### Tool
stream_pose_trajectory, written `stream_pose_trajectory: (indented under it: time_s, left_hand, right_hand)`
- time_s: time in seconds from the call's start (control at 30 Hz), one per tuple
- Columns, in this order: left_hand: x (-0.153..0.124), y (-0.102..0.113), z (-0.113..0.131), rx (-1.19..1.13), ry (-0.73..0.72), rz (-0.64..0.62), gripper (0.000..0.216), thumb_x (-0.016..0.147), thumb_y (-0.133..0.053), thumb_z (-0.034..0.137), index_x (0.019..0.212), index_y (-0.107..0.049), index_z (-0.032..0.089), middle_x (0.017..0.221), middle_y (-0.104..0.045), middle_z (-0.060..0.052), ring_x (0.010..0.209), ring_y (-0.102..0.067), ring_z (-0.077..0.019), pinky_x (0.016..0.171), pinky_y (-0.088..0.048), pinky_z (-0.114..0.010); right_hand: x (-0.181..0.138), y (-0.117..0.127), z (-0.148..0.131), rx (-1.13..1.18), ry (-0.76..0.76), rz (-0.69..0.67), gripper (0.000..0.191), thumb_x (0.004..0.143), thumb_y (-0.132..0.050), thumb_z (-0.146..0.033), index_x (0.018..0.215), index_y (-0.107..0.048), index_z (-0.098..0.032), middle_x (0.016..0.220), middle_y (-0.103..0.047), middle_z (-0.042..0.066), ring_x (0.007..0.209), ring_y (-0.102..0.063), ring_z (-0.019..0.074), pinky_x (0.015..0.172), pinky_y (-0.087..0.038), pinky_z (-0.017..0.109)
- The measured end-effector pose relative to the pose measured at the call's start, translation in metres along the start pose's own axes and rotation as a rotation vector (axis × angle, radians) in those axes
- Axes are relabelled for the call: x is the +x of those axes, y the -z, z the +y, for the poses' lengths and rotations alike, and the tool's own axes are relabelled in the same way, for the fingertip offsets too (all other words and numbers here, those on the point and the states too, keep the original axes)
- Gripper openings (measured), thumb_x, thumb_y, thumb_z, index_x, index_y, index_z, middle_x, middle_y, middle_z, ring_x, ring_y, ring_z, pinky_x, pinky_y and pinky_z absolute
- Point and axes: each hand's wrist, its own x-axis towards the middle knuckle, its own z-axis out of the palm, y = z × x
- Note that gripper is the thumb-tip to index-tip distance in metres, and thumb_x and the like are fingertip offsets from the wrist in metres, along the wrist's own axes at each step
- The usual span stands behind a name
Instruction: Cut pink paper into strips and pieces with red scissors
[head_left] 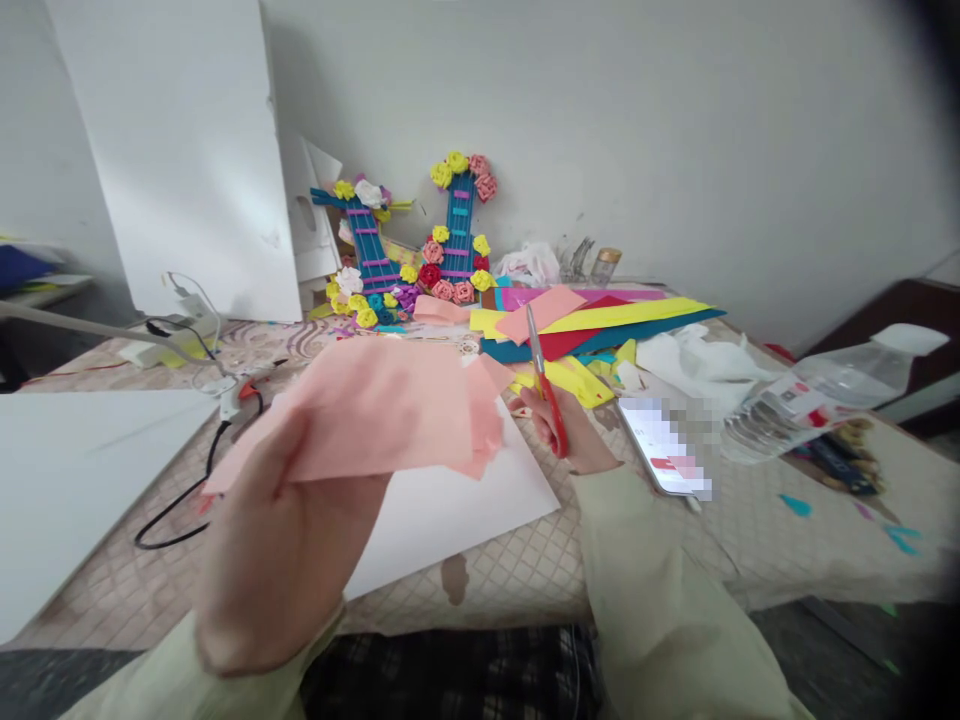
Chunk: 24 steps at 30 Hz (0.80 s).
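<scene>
My left hand (289,560) is closed on a stack of pink crepe paper (382,400), thumb on top and fingers beneath, raised over a white sheet (480,520). The paper's right end shows several uneven, layered edges. Just right of it, my right hand (581,435) grips red-handled scissors (551,405) whose blades point up and away from me. The blades look closed and stand apart from the paper in my left hand. Behind them lie a loose pink piece (541,314) and yellow strips (637,315).
Two blue guitar-neck shapes with paper flowers (365,245) (459,235) lean at the back wall. A phone (660,450) and a tilted plastic bottle (817,395) are at right. Power strip (176,325), black cable (210,470) and white board (90,470) lie left.
</scene>
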Motion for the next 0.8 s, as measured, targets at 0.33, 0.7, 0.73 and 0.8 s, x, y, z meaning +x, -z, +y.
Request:
stream_pose_trajectory:
  time_s: [0.33, 0.7, 0.73, 0.8]
  left_hand:
    - [0.089, 0.046, -0.100, -0.008, 0.122, -0.037, 0.028, 0.089, -0.038, 0.026, 0.079, -0.063, 0.016, 0.083, -0.068, -0.004, 0.081, -0.062, -0.0146, 0.080, -0.045, -0.029]
    - [0.091, 0.061, -0.121, -0.019, 0.134, -0.126, 0.029, 0.087, -0.044, 0.027, 0.113, -0.055, 0.023, 0.125, -0.055, -0.006, 0.114, -0.051, -0.0222, 0.099, -0.036, -0.040]
    - [0.091, 0.062, -0.122, -0.022, 0.129, -0.132, 0.031, 0.086, -0.045, 0.028, 0.115, -0.054, 0.024, 0.127, -0.053, -0.006, 0.114, -0.051, -0.0222, 0.099, -0.035, -0.040]
    - [0.089, 0.063, -0.121, -0.026, 0.117, -0.138, 0.033, 0.086, -0.046, 0.028, 0.118, -0.052, 0.025, 0.129, -0.052, -0.006, 0.116, -0.050, -0.0215, 0.100, -0.035, -0.039]
  right_hand:
    - [0.004, 0.009, 0.021, 0.103, -0.046, 0.029, 0.033, 0.074, -0.057, -0.050, 0.077, -0.045, -0.019, 0.078, -0.067, 0.005, 0.031, -0.030, 0.0019, 0.027, -0.021, 0.015]
    - [0.007, 0.011, 0.023, 0.187, -0.065, 0.072, 0.035, 0.072, -0.060, -0.050, 0.085, -0.048, -0.021, 0.072, -0.066, 0.000, 0.029, -0.031, 0.0008, 0.026, -0.020, 0.013]
    - [0.007, 0.012, 0.022, 0.199, -0.065, 0.076, 0.035, 0.072, -0.060, -0.050, 0.086, -0.047, -0.021, 0.072, -0.066, 0.000, 0.030, -0.030, 0.0007, 0.026, -0.019, 0.013]
    - [0.001, 0.011, 0.017, 0.232, -0.065, 0.091, 0.034, 0.072, -0.061, -0.049, 0.084, -0.046, -0.022, 0.070, -0.064, -0.002, 0.030, -0.029, 0.0005, 0.027, -0.018, 0.013]
